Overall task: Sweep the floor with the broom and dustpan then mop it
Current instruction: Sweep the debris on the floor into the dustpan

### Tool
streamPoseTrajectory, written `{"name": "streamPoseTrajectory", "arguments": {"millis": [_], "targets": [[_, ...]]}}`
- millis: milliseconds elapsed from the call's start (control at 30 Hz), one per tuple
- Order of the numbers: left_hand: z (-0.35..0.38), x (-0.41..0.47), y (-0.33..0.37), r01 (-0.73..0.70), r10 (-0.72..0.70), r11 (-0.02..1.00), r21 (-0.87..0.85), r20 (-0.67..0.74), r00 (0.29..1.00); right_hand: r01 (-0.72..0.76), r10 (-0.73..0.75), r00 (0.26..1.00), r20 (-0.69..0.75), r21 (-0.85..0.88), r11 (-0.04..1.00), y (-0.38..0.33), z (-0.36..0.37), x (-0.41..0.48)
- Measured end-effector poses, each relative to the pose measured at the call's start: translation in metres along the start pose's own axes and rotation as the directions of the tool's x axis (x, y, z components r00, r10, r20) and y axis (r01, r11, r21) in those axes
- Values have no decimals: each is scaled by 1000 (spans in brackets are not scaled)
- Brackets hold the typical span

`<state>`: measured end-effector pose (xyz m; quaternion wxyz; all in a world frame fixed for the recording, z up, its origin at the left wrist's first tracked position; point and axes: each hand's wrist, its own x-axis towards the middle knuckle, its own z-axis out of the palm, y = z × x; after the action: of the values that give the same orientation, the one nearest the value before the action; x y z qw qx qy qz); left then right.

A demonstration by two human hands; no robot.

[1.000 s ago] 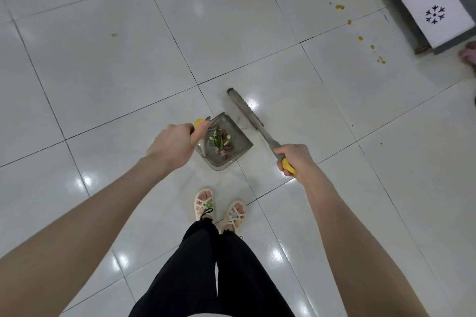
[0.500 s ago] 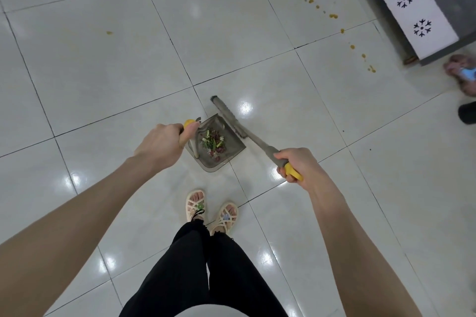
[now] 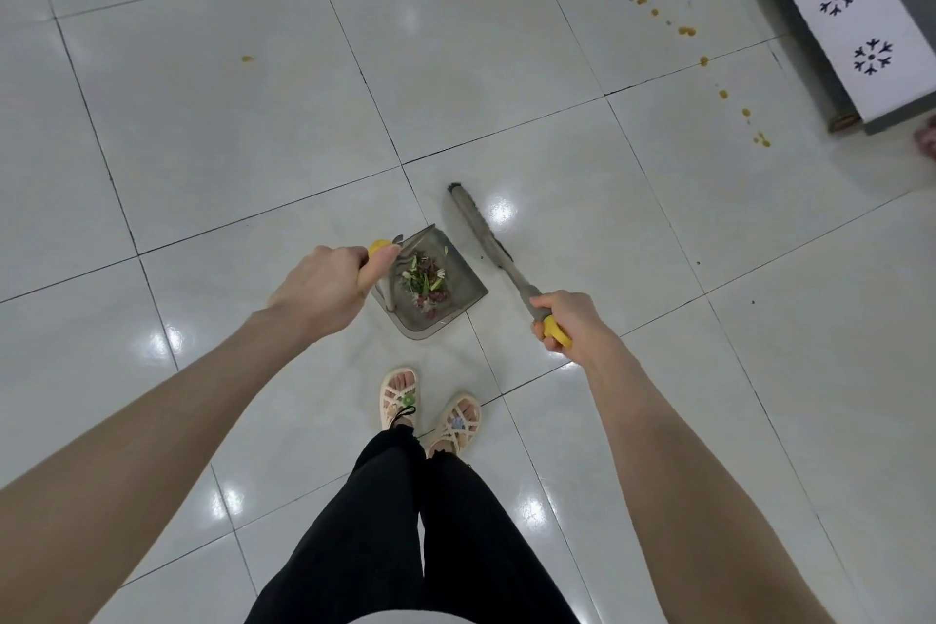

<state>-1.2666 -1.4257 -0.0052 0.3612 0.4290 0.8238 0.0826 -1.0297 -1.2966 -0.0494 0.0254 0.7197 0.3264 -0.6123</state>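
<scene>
My left hand (image 3: 324,289) grips the yellow-tipped handle of a grey dustpan (image 3: 456,289), which hangs just in front of my feet. Green and reddish scraps (image 3: 425,281) lie in the pan. My right hand (image 3: 567,319) is closed around the yellow-ended handle of a grey broom (image 3: 486,233). The broom head points away from me and sits right beside the pan's open edge. A trail of orange crumbs (image 3: 686,31) runs across the white tiles at the upper right, and one lone orange crumb (image 3: 247,59) lies at the upper left.
A grey piece of furniture with a white patterned cloth (image 3: 841,10) stands at the top right corner. Another person's foot (image 3: 927,137) shows at the right edge. My sandalled feet (image 3: 430,410) stand on glossy white tiles (image 3: 202,117) that spread all around.
The view has shifted a little, so the furniture sits further right in frame. The broom head has drawn slightly away from the pan's edge. Both hands keep their grips.
</scene>
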Motion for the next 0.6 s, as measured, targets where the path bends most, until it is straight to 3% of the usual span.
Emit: {"name": "streamPoseTrajectory", "arguments": {"millis": [167, 600], "targets": [[1, 1, 5, 26, -26, 1000, -5, -7, 1000, -47, 49, 995, 85, -20, 999, 9, -1, -19], [1, -13, 0, 14, -14, 1000, -14, -2, 1000, 62, -63, 997, -46, -30, 998, 3, -24, -16]]}}
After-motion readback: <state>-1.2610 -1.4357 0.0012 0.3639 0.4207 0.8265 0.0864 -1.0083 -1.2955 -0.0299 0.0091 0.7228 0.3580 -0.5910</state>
